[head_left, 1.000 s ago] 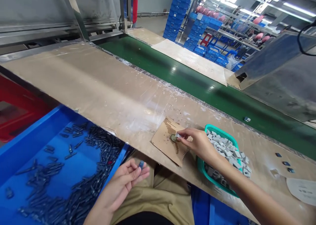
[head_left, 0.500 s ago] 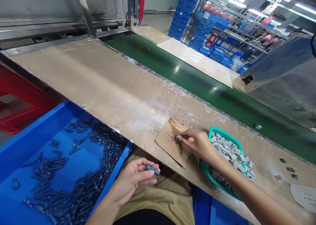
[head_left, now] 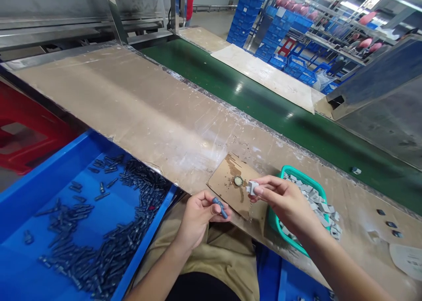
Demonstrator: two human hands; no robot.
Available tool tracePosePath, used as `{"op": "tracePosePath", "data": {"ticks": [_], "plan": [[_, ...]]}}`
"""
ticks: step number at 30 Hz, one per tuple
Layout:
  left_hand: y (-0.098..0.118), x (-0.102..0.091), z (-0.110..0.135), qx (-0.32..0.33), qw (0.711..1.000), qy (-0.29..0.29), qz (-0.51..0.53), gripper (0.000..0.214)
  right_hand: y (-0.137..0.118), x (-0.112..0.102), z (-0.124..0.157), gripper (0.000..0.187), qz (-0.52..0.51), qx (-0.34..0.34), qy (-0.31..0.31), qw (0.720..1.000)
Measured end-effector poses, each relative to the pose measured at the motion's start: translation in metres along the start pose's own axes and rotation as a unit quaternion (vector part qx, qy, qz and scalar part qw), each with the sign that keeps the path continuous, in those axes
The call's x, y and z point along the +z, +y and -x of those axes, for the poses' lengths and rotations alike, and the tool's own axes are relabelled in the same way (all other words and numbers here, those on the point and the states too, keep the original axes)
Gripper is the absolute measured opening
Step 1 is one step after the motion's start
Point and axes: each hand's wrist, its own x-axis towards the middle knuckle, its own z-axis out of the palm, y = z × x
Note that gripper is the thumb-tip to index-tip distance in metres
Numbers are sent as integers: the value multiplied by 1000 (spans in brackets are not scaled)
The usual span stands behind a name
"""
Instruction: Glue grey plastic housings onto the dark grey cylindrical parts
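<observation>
Thumb and forefinger of my left hand (head_left: 198, 213) are pinching a short blue-grey metal pin (head_left: 220, 207), wrist bent up at the worktop (head_left: 138, 111) edge. My right hand (head_left: 283, 200) is pinching a small blocky grey plastic piece (head_left: 252, 187) over the torn cardboard scrap (head_left: 227, 184), near the round disc (head_left: 238, 181). Half a second ago that piece was pressing on the disc; now it is lifting clear, both hands closing together. Teal basket (head_left: 272, 224) of grey pieces is sitting under my right wrist; blue tray (head_left: 42, 191) is holding dark pins.

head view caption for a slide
Left hand pinches a blue pin; right hand holds a grey block over the cardboard.
</observation>
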Motion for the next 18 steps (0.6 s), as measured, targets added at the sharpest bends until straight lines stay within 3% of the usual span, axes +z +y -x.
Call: {"op": "tracePosePath", "data": {"ticks": [4,8,13,18], "plan": [[-5,14,-3,16,1000,17,-12,41,-4,14,21,20,54,-41,23,997],[-7,20,-2,33,999,-1,-22,34,-5,20,31,17,112,-75,27,990],[-5,22,1,51,997,-12,-52,31,-6,20,32,18,151,-76,8,986],[-1,23,3,76,986,25,-146,27,-10,20,33,14,199,-79,-15,977]]}}
